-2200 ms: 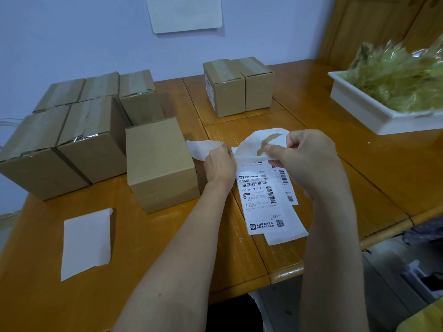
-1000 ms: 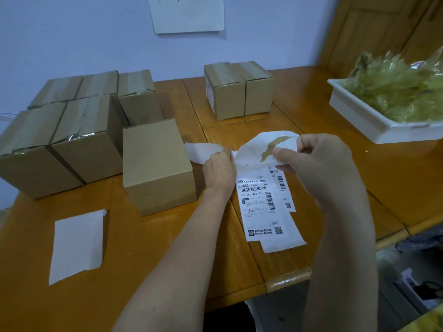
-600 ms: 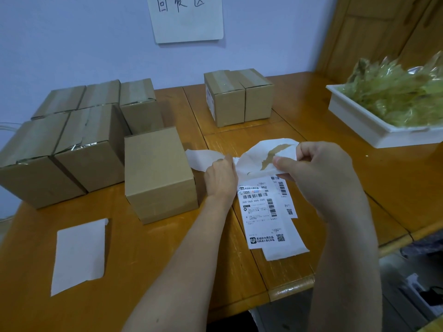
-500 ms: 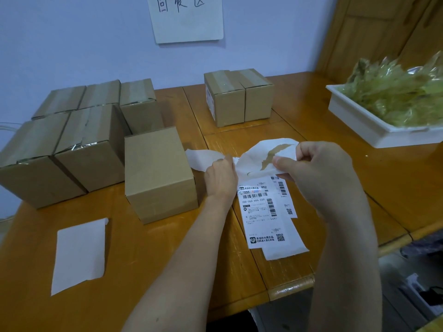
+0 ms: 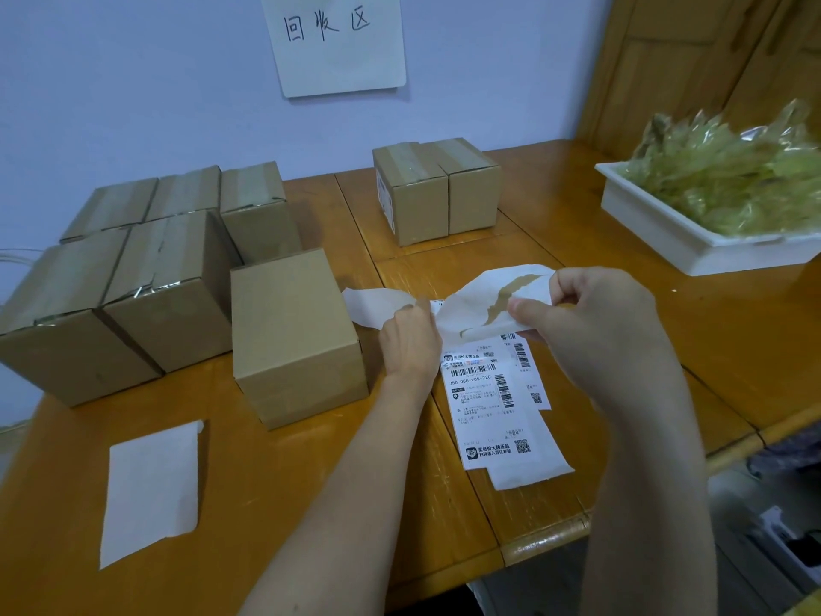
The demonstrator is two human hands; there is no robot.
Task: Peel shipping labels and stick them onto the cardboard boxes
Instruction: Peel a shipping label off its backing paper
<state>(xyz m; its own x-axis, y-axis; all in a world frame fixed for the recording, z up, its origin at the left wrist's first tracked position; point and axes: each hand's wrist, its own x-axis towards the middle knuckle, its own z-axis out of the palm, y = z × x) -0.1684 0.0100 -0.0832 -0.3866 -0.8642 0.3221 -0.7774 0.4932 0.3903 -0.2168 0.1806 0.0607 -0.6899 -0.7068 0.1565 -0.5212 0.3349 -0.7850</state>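
Observation:
Printed shipping labels (image 5: pixel 486 406) lie stacked on the wooden table (image 5: pixel 733 349) in front of me. My left hand (image 5: pixel 411 337) pinches the top of one label sheet, and my right hand (image 5: pixel 595 322) pinches its white backing paper (image 5: pixel 480 300), which is torn and curled upward. A plain cardboard box (image 5: pixel 295 335) stands just left of my left hand. Several taped boxes (image 5: pixel 124 277) are grouped at the far left. Two more boxes (image 5: pixel 437 188) stand at the back centre, one with a label on its left side.
A loose white backing sheet (image 5: pixel 151 486) lies near the front left edge. A white tray (image 5: pixel 693 240) full of crumpled clear plastic sits at the right. A paper sign (image 5: pixel 337 42) hangs on the wall. The table edge runs close below the labels.
Both hands keep the same hold on the label and its backing. Only the view has shifted a little; the paper looks much the same.

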